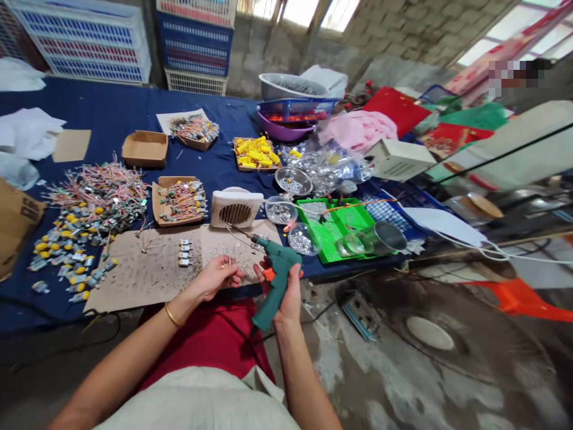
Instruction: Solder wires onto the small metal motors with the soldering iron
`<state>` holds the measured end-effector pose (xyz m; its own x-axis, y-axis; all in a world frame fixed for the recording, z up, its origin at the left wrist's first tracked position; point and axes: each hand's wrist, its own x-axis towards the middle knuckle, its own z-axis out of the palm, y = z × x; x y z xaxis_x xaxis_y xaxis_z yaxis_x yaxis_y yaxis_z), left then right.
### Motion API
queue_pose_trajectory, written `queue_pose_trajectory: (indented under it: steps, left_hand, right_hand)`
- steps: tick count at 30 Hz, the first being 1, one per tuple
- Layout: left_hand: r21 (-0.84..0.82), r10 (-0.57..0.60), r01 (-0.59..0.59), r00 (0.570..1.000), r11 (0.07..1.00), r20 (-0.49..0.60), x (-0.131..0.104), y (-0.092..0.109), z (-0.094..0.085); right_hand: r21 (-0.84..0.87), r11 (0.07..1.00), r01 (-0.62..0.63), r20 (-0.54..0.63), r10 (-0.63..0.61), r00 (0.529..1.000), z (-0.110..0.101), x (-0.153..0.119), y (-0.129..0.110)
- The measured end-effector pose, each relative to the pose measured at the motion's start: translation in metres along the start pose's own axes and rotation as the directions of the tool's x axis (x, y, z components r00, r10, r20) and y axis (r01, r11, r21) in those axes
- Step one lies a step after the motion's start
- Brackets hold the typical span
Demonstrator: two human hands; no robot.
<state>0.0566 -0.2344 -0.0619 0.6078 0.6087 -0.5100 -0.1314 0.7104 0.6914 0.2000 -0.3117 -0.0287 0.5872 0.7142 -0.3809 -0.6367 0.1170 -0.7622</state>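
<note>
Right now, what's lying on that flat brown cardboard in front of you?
On the cardboard: four small motor-like parts in a column and scattered dark specks. A white grilled box stands at its far edge. Whatever lies behind the left hand and green gun-shaped tool is covered.

Right, starting at six o'clock: I've got a pale, greyish-cream top on, plain cloth, and there's a folded flap poking out at its front. On to seven, and it's deep red cloth over my lap, softly creased. Round to eight, a glint! That's a slim gold-coloured bangle circling my left wrist. My left hand is bare, and so is my right hand, at six.
</note>
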Motion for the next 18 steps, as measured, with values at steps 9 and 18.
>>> queue_pose_trajectory:
  steps: [9, 18]
  left_hand:
    - [0.262, -0.017, 0.010, 1.000, 0.965, 0.025, 0.034, -0.003, 0.008]
    - [0.767, 0.044, -0.103, 0.994, 0.633, 0.097, 0.076, -0.006, 0.025]
  right_hand:
    - [-0.605, 0.795, 0.041, -0.191, -0.195, 0.962, -0.075, -0.021, -0.056]
    - [-0.935, 0.296, 0.196, 0.118, -0.261, 0.958, -0.104, -0.022, -0.075]
